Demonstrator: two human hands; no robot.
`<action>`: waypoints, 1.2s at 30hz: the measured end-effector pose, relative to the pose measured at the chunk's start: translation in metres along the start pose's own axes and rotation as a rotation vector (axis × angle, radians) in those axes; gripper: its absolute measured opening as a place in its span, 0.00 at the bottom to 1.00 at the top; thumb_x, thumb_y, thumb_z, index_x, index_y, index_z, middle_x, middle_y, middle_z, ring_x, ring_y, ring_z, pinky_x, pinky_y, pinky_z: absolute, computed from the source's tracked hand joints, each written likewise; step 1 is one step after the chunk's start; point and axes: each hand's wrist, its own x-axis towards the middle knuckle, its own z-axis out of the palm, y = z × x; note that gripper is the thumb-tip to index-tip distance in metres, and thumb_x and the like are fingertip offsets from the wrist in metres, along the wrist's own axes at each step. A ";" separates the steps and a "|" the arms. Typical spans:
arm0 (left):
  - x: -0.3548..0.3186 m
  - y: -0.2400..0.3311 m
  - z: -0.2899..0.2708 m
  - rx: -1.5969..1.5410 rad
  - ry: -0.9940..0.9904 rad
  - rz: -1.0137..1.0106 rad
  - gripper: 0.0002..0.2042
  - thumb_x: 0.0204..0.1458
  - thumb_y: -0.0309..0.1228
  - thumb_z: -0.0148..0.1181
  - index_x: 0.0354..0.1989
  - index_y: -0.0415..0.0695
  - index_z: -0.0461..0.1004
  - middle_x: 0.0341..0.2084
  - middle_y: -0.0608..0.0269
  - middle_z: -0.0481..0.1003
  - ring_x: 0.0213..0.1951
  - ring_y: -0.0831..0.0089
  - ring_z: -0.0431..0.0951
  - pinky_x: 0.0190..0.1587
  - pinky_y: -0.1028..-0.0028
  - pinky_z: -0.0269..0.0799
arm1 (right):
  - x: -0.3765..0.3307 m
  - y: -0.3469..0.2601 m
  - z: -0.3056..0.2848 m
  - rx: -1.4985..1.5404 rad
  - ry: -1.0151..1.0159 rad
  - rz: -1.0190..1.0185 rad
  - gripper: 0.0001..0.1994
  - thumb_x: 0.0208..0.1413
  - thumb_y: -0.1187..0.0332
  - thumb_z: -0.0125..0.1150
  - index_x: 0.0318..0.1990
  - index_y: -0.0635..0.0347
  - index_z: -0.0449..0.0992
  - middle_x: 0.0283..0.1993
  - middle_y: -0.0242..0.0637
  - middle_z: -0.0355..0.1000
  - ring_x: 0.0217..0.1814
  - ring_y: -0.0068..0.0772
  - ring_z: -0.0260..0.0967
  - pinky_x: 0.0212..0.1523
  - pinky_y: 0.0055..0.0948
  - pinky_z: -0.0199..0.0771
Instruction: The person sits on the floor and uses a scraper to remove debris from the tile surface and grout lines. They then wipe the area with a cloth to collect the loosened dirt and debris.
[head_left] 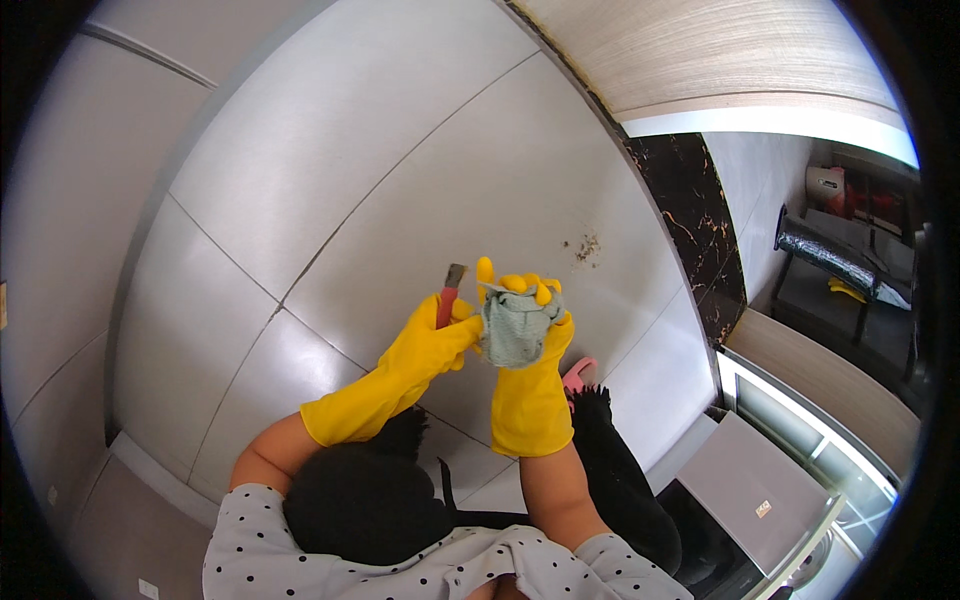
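Observation:
Both my hands wear long yellow rubber gloves and are raised over the tiled floor. My left hand [418, 350] is closed round the red handle of a small scraper [446, 306], whose flat, dirty-looking head points up and away from me. A crumpled grey-green cloth [515, 328] is gripped in my right hand [538, 385], with the gloved fingers curled over its far side. The cloth sits close beside the left hand's fingers; whether they touch it I cannot tell. Beyond the right hand, a small patch of brown crumbs [587, 250] lies on the floor.
Large pale tiles make up the floor [350, 160]. A dark marbled skirting [690, 200] runs along the right under a wood-grain cabinet [740, 60]. An open compartment [850, 260] there holds a foil roll. At lower right, a drawer [750, 480] stands pulled out. A pink slipper [579, 373] shows by my leg.

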 end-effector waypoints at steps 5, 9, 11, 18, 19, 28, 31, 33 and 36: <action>-0.002 -0.005 0.001 -0.087 0.208 0.269 0.12 0.56 0.29 0.64 0.45 0.44 0.68 0.30 0.66 0.73 0.26 0.81 0.70 0.27 0.78 0.67 | -0.003 0.002 0.040 -0.554 0.065 -0.076 0.09 0.62 0.65 0.52 0.33 0.60 0.72 0.43 0.40 0.74 0.60 0.48 0.68 0.64 0.45 0.62; 0.006 -0.022 -0.008 0.067 0.273 0.558 0.13 0.56 0.25 0.62 0.47 0.44 0.69 0.33 0.66 0.75 0.30 0.81 0.73 0.31 0.79 0.69 | -0.009 -0.008 0.063 -0.910 0.221 0.098 0.08 0.63 0.67 0.53 0.33 0.59 0.71 0.42 0.38 0.72 0.63 0.44 0.67 0.63 0.41 0.63; 0.010 -0.031 -0.017 0.183 0.282 0.629 0.14 0.55 0.23 0.63 0.48 0.44 0.69 0.35 0.66 0.75 0.32 0.82 0.73 0.32 0.79 0.70 | -0.006 -0.009 0.088 -0.920 0.366 0.259 0.07 0.62 0.67 0.58 0.34 0.58 0.70 0.42 0.35 0.72 0.60 0.39 0.68 0.61 0.38 0.65; 0.006 -0.010 -0.015 0.051 0.214 0.531 0.13 0.55 0.29 0.66 0.47 0.44 0.72 0.29 0.69 0.73 0.23 0.84 0.69 0.25 0.81 0.64 | -0.017 0.007 0.046 -0.959 0.448 0.074 0.14 0.53 0.74 0.67 0.40 0.52 0.65 0.45 0.31 0.71 0.48 0.29 0.71 0.51 0.33 0.74; 0.002 0.001 -0.016 -0.049 0.167 0.370 0.12 0.55 0.30 0.66 0.45 0.43 0.72 0.27 0.69 0.73 0.21 0.83 0.68 0.24 0.80 0.63 | -0.016 0.002 0.051 -0.862 0.457 0.090 0.14 0.53 0.75 0.66 0.40 0.52 0.65 0.46 0.32 0.72 0.49 0.30 0.71 0.51 0.34 0.74; -0.006 0.006 -0.029 -0.072 0.262 0.242 0.13 0.56 0.32 0.66 0.46 0.43 0.72 0.30 0.68 0.77 0.19 0.83 0.68 0.20 0.80 0.61 | -0.019 -0.027 0.057 -0.689 0.488 0.016 0.18 0.46 0.84 0.58 0.41 0.52 0.65 0.45 0.34 0.69 0.51 0.33 0.71 0.51 0.35 0.74; -0.010 -0.005 -0.012 -0.039 0.163 0.310 0.16 0.56 0.34 0.64 0.50 0.44 0.69 0.40 0.61 0.79 0.23 0.84 0.70 0.23 0.80 0.65 | -0.025 -0.018 0.027 -0.702 0.194 -0.179 0.19 0.43 0.88 0.54 0.37 0.51 0.61 0.42 0.32 0.67 0.46 0.31 0.70 0.47 0.32 0.74; -0.006 -0.013 -0.015 0.002 0.068 0.392 0.25 0.53 0.32 0.67 0.57 0.44 0.65 0.51 0.61 0.75 0.32 0.85 0.72 0.31 0.81 0.69 | -0.027 -0.007 0.037 -0.732 0.181 -0.135 0.18 0.43 0.89 0.52 0.36 0.51 0.60 0.41 0.31 0.66 0.42 0.27 0.67 0.45 0.29 0.72; -0.002 -0.016 -0.020 0.051 -0.108 0.371 0.34 0.52 0.30 0.69 0.66 0.42 0.59 0.61 0.58 0.67 0.54 0.74 0.72 0.53 0.77 0.69 | -0.036 0.006 0.038 -0.958 0.216 -0.028 0.17 0.45 0.88 0.50 0.35 0.51 0.59 0.40 0.30 0.65 0.42 0.23 0.65 0.46 0.27 0.71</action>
